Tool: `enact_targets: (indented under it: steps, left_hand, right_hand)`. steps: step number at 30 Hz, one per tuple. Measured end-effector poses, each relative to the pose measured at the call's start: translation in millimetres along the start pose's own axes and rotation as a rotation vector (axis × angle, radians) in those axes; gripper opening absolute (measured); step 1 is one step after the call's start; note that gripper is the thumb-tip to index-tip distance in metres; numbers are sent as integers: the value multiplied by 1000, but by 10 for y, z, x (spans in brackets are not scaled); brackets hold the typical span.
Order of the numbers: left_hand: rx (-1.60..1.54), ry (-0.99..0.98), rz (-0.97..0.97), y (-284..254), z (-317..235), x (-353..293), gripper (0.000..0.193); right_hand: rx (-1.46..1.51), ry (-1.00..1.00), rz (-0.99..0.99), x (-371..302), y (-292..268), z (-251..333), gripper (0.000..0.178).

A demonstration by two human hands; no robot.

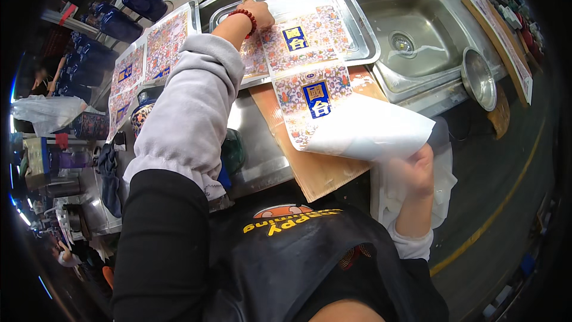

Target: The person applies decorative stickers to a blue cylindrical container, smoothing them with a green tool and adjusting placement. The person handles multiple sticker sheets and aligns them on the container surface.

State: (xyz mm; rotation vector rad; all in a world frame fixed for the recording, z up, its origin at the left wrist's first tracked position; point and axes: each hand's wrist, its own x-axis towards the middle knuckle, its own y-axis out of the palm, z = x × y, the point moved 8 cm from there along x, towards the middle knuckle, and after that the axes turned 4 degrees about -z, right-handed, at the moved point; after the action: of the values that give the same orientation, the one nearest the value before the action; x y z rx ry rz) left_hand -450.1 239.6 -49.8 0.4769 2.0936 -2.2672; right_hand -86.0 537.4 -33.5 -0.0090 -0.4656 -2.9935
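Observation:
A printed decal sheet [310, 86] with a floral pattern and blue panels stretches from a shallow metal tray [368, 53] toward my body. Its near right part curls over and shows a white back. My right hand [417, 172], slightly blurred, is closed on that curled corner. At the sheet's far left corner, over the tray, my left hand [257, 12] has its fingers bent down against the sheet. A red bead bracelet [247, 18] circles the left wrist. Part of another patterned sheet [253, 56] shows beneath, in the tray.
A metal sink [411, 15] adjoins the tray on the right, with a metal bowl [478, 79] beside it. Brown cardboard [316, 170] lies under the near part of the sheet. More patterned sheets [161, 42] lie left, near dark blue bottles [140, 0]. A patterned bottle [143, 110] stands behind my left forearm.

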Motion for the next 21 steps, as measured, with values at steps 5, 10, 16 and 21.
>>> enact_targets:
  steps: [5, 10, 16, 21]
  left_hand:
    - [93, 91, -135, -164, -111, -78, 43]
    - [47, 180, -328, -656, -152, -240, 34]
    - [-76, 132, -491, -1473, 162, -244, 24]
    - [-222, 23, -703, -1643, 330, -224, 26]
  right_hand:
    - [-8, -31, -80, 15, -21, 73, 45]
    - [65, -240, -97, 43, -46, 410, 40]
    - [-7, -268, 23, 331, 161, 713, 37]
    - [-601, -251, 156, 638, 540, 524, 30]
